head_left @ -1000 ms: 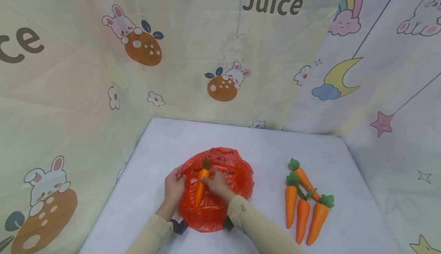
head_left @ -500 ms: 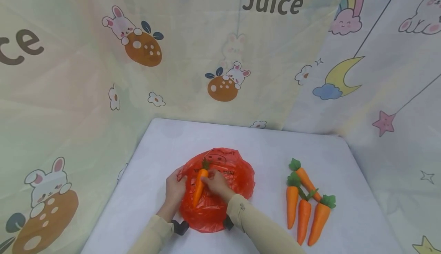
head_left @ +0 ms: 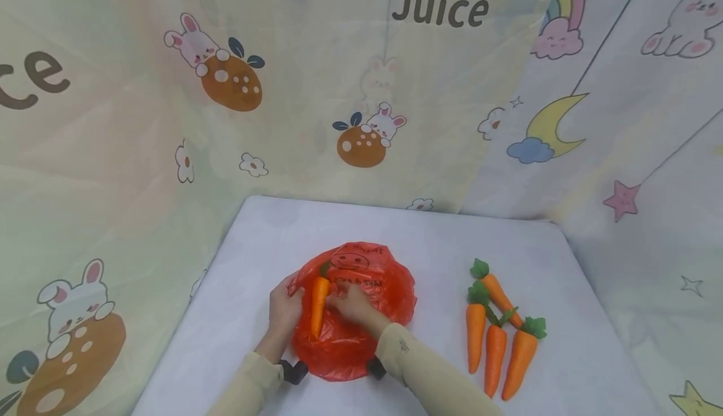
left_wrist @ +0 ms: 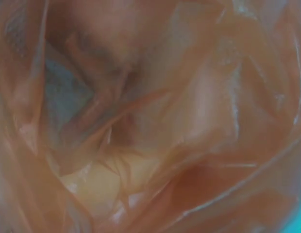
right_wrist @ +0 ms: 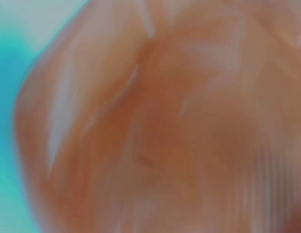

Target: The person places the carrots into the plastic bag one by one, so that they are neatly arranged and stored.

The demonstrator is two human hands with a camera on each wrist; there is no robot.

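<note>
Carrot (head_left: 319,306) has shifted left, head view, over or in red plastic bag (head_left: 339,359). Left hand (head_left: 285,306) fingers pinch bag edge; right hand (head_left: 354,304) fingers' grip I can't tell, so release looks unconfirmed. Left wrist: creased bag. Right wrist: blurred bag.

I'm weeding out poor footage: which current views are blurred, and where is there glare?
Head: soft light, central carrot readable, faint sheen on the red bag; left wrist: hazy, pale glare streaks along translucent creases; right wrist: most blurred, smeared orange-brown folds.
</note>
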